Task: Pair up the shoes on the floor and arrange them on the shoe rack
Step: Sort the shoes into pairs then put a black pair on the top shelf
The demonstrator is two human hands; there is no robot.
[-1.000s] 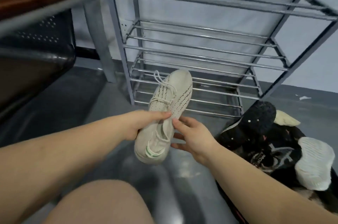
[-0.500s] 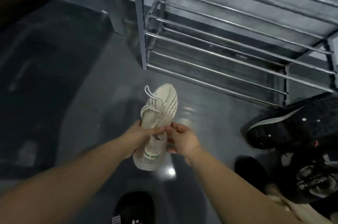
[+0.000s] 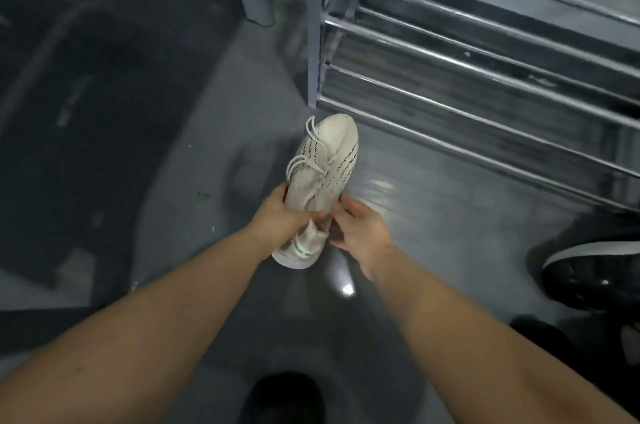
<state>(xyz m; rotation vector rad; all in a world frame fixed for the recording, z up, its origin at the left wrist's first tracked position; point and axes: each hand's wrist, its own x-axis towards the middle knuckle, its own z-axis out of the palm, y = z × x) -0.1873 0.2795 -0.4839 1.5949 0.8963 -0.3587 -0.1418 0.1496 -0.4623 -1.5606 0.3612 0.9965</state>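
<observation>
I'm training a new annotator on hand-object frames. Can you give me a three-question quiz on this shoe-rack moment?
1. True or false: the cream sneaker already rests on the shoe rack.
2. Which hand has a grip on the sneaker? A) left hand only B) right hand only C) both
3. Fill in: the sneaker's toe points toward the ____.

Key: 1 false, it is held above the floor. 2 C. 3 rack.

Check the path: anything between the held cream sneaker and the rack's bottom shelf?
Nothing visible. Both hands, left hand and right hand, hold the cream sneaker, toe toward the shoe rack. Only bare floor lies between. The black shoe sits off right.
</observation>
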